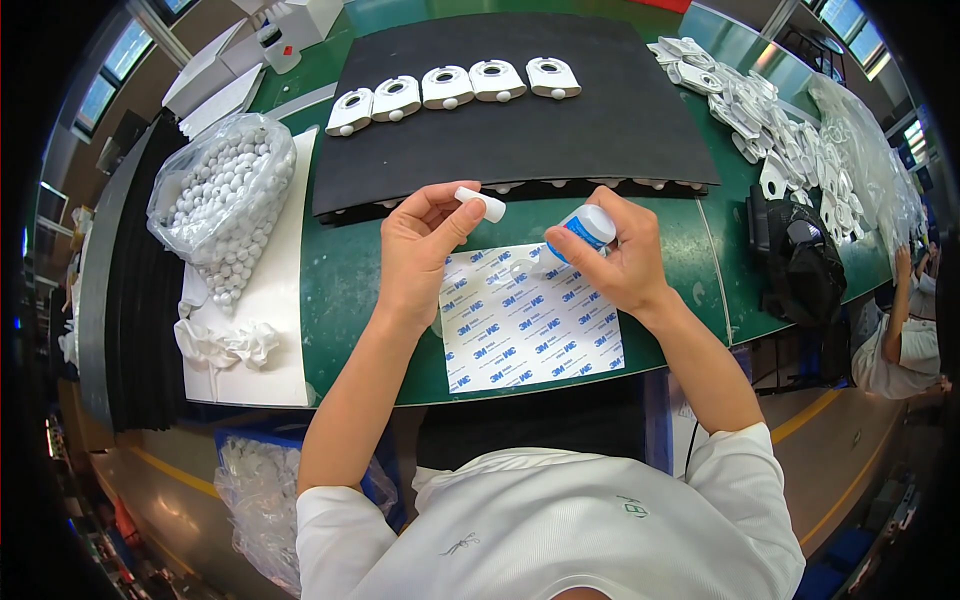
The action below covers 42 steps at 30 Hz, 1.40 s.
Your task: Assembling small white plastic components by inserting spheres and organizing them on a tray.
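Between the thumb and fingers of my left hand [425, 235] is a small white cylindrical piece [484, 204], held above the table. My right hand [632, 255] grips a small white bottle with a blue label [583, 232], tilted so that its end points down and to the left. A pale, translucent tip seems to show there, though its details are unclear. The two held things are apart. Below both hands, a white sheet with blue print [530, 340] lies on the green table [350, 300]. My fingers partly hide both held things.
Beyond my hands, a black board [500, 140] bears several white plastic parts [447, 87] in a row. A clear bag of white balls [225, 190] stands at left, near crumpled white cloth [230, 345]. White parts [760, 110] are heaped at right, behind a black bag [800, 255].
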Motion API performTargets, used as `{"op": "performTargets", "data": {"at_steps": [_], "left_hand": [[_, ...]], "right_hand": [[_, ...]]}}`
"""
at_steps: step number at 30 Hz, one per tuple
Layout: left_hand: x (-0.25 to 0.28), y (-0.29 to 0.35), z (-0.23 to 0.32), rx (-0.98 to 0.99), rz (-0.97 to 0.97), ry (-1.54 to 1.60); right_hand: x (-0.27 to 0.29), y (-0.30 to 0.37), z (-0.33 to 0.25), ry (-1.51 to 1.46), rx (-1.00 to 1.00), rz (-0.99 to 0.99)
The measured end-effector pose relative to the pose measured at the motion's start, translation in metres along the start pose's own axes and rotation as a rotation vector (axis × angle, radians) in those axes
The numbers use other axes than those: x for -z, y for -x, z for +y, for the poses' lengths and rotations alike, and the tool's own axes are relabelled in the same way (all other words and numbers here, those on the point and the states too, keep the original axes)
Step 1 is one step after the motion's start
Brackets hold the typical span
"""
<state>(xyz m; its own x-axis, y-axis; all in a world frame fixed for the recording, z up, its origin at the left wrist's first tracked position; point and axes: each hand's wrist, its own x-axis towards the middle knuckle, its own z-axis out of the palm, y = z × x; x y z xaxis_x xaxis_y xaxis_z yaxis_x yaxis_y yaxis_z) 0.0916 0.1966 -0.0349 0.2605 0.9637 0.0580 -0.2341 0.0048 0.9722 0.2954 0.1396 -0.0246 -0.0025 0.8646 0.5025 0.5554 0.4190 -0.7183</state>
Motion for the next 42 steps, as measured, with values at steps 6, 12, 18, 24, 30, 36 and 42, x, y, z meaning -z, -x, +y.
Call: {"op": "performTargets", "data": {"at_steps": [6, 12, 18, 24, 30, 36, 42], "left_hand": [[0.0002, -0.0002, -0.0002, 0.0, 0.0, -0.008], [0.0003, 0.0, -0.0001, 0.006, 0.005, -0.018], [0.0001, 0.0, 0.0001, 0.009, 0.001, -0.01], [0.0004, -0.0002, -0.0001, 0.005, 0.0, -0.015], [0.0, 0.0002, 0.0003, 0.006, 0.005, -0.019], [0.0004, 0.0001, 0.0, 0.005, 0.006, -0.021], [0.0007, -0.0002, -0.0001, 0.003, 0.002, -0.025]], "right_hand": [[-0.0009, 0.0012, 0.0028, 0.0, 0.007, 0.008], [-0.0004, 0.0007, 0.0022, 0.006, 0.022, -0.003], [0.0003, 0.001, 0.0011, 0.019, 0.011, -0.014], [-0.0001, 0.0008, 0.0005, 0.011, 0.01, -0.013], [-0.0005, 0.0009, 0.001, 0.013, 0.024, -0.01], [-0.0005, 0.0007, 0.0003, 0.011, 0.038, -0.005], [0.0002, -0.0002, -0.0014, 0.012, 0.048, 0.001]]}}
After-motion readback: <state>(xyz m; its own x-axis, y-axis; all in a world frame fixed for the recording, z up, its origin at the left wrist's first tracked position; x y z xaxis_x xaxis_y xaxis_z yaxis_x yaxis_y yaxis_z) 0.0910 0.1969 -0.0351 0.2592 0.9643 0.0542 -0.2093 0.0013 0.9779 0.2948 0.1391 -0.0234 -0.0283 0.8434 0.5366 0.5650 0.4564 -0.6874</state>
